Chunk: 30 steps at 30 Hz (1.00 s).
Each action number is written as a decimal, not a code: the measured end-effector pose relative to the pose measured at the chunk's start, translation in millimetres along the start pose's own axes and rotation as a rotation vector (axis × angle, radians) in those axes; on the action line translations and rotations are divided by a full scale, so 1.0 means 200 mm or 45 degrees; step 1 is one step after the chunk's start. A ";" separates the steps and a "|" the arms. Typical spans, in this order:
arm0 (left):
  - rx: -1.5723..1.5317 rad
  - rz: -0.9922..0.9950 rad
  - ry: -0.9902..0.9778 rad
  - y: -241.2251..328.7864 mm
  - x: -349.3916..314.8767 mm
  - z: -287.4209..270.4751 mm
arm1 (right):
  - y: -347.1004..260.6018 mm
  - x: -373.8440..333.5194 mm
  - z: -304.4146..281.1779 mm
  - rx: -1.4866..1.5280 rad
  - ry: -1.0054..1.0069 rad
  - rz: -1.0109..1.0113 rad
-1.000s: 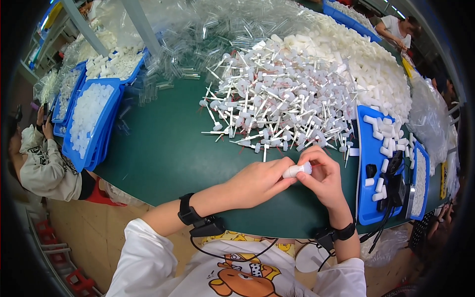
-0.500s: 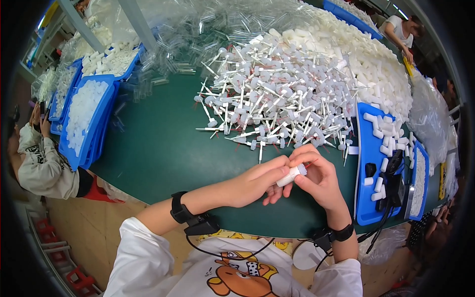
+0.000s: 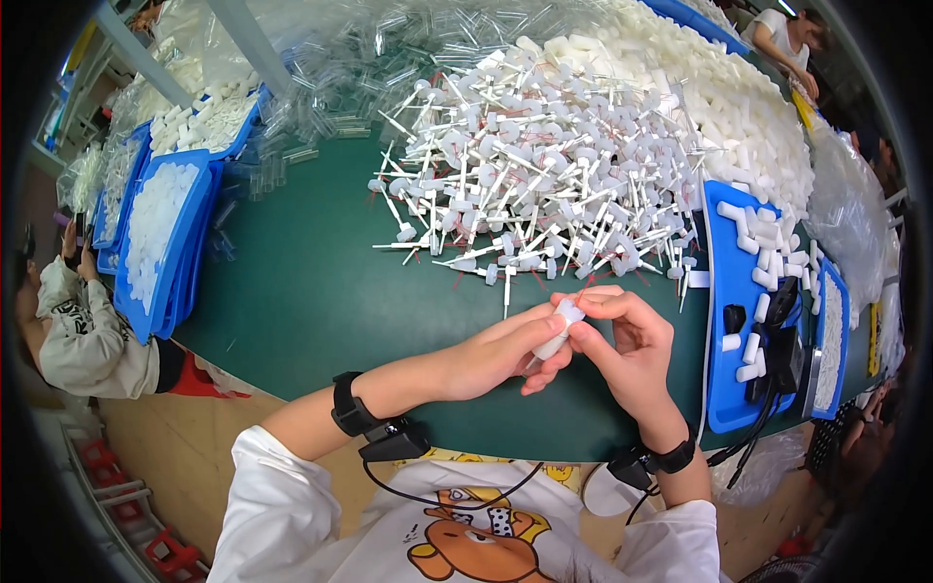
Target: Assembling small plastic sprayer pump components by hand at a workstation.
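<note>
A small white cylinder lies tilted between the fingers of my left hand, near the table's front edge. At its upper end is a pale, translucent cap, pinched by the thumb and fingers of my right hand. A thin red strand shows by those fingertips. Part of the cylinder is hidden behind my left fingers. Just beyond my hands spreads a heap of white stick-like pieces with greyish round caps and red strands.
A blue tray at right holds white cylinders and black devices. More white cylinders are heaped behind it. Clear tubes lie at the back. Blue trays of white pieces stand left. Other people are at left and far right.
The cylinder has turned more upright and its capped end has moved slightly left and away from me. My right fingers have shifted onto the cap. The whole view has shifted slightly.
</note>
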<state>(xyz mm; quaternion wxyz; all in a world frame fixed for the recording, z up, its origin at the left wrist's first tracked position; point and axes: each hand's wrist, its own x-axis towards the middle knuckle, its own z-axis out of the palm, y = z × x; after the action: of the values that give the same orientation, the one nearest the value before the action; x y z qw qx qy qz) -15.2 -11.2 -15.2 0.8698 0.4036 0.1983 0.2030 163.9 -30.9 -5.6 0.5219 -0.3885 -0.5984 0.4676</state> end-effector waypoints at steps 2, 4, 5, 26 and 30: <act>-0.017 -0.008 0.015 0.02 0.00 0.01 | 0.01 0.00 0.00 -0.070 0.005 -0.051; -0.035 -0.016 0.029 0.04 0.00 0.02 | 0.02 0.00 0.00 -0.142 0.009 -0.100; -0.057 -0.004 0.047 0.04 0.00 0.03 | 0.01 0.01 0.01 -0.171 -0.005 -0.116; -0.167 0.029 0.102 0.03 0.02 0.04 | 0.02 0.00 0.05 0.582 -0.085 0.388; -0.163 0.073 0.047 0.02 0.02 0.04 | 0.02 -0.03 0.08 1.079 -0.160 0.837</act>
<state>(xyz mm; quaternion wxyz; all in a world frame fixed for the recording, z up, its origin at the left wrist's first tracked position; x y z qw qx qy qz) -8.3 -11.8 -8.9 0.8839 0.3487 0.1893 0.2476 148.7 -37.3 -11.0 0.4222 -0.2821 -0.2343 0.8291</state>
